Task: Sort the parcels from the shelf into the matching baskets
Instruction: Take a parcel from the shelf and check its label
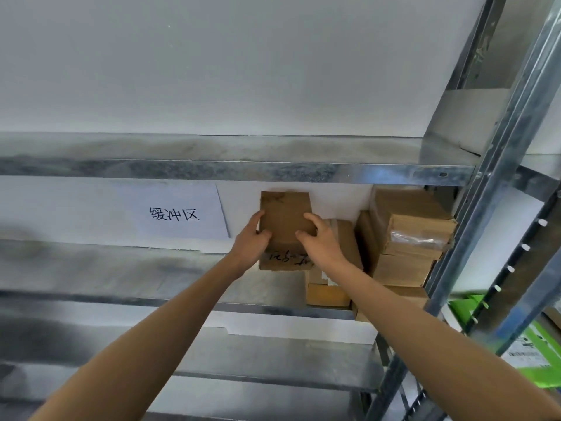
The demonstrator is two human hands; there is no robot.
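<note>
Cardboard parcel [283,208] gripped at side edges by L hand [250,246] & R hand [321,244], boxes [409,226] close on R.

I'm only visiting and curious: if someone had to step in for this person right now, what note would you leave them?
Left hand: grips the left edge of the brown parcel.
Right hand: grips its right side.
The parcel is at the shelf, handwriting on its near face; I cannot tell whether it is lifted clear.
The stacked parcels sit on the shelf, to the right.
Done: one parcel in hand.
Left: carry it to its matching basket, then sort the others. No basket is in view.
</note>
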